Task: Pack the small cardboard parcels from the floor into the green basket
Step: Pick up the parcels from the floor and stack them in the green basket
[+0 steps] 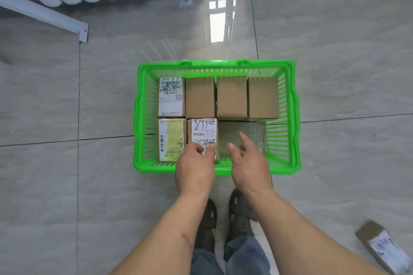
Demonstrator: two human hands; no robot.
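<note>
Green basket (140,118): bright green plastic with slotted walls, standing on the tiled floor (67,100) just ahead of the person's feet.
Far row: four cardboard parcels side by side along the basket's far wall; the leftmost labelled parcel (171,97) shows a white shipping label, the other three plain brown tops.
Near row: a parcel with a yellowish label (171,136) in the near-left corner, the handwritten-label parcel (203,133) beside it, then a taped parcel (243,131) with a glossy top; a gap remains at the near-right corner.
Loose parcel (383,249): lies on the floor at the person's right, well apart from the basket, blurred.
Left hand (194,168): fingers curled, tips pressing on the near end of the handwritten-label parcel.
Right hand (249,163): spread open over the taped parcel, gripping nothing; contact cannot be told.
</note>
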